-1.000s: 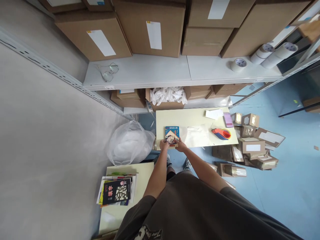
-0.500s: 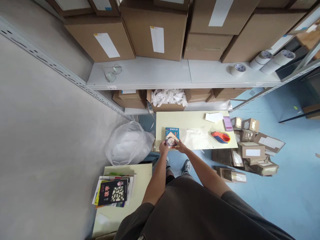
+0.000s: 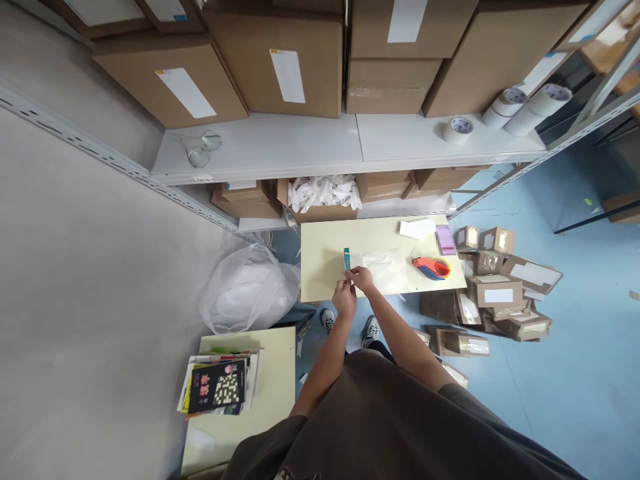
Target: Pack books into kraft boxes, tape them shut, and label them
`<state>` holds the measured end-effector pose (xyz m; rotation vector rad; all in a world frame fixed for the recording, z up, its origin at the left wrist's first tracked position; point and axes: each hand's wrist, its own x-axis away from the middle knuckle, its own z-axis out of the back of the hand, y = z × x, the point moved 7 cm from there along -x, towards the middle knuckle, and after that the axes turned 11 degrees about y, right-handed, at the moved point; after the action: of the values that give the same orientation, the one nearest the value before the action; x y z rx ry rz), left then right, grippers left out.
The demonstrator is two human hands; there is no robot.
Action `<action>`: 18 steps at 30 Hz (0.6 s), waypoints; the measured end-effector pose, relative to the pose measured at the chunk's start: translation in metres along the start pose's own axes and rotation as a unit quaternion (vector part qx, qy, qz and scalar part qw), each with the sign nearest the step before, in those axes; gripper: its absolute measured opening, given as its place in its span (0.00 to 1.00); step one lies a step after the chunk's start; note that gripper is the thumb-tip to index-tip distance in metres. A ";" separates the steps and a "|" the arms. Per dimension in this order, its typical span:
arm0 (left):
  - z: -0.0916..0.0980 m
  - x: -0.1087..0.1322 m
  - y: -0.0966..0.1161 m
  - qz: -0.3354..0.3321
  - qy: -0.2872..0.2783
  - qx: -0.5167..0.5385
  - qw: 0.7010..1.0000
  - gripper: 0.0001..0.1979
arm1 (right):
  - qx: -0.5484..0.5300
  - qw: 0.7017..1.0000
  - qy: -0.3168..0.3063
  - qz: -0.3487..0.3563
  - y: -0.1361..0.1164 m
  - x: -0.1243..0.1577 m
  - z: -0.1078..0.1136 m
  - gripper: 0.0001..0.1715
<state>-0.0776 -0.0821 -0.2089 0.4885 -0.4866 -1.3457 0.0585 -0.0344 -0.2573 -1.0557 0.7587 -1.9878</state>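
Note:
A book (image 3: 347, 257) with a teal spine stands on edge above the cream table (image 3: 320, 253), its narrow side turned up. My left hand (image 3: 344, 297) is closed on its near end. My right hand (image 3: 359, 277) grips the same book from the right, fingers pinched near the spine. Just right of the book lies a clear plastic bag (image 3: 385, 268), flat on the table. Farther right is an orange and blue tape dispenser (image 3: 432, 268).
A stack of books (image 3: 220, 387) lies on a second table at lower left, near a bulging plastic sack (image 3: 247, 287). Cardboard boxes (image 3: 500, 293) are heaped on the floor at right. Above the table, a shelf (image 3: 280, 143) holds cartons, glasses (image 3: 200, 155) and tape rolls (image 3: 457, 130).
The book has turned from cover-up to spine-up and moved slightly right. My left hand has shifted right, close beside my right hand. The whole view has shifted a little.

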 end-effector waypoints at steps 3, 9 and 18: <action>-0.021 0.011 0.026 -0.032 -0.020 -0.023 0.999 0.18 | 0.108 0.994 0.024 0.006 -0.002 -0.012 0.023 0.18; -0.065 0.031 0.058 -0.130 -0.065 -0.018 0.989 0.27 | 0.131 0.990 0.028 0.032 0.029 -0.025 0.065 0.21; -0.145 0.071 0.064 -0.206 -0.249 -0.146 0.935 0.34 | 0.211 0.973 0.090 -0.014 0.077 -0.049 0.125 0.23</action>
<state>0.0695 -0.1350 -0.2841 -0.0124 -0.6028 -1.9284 0.2114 -0.0549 -0.2767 -0.6463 0.3838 -2.1625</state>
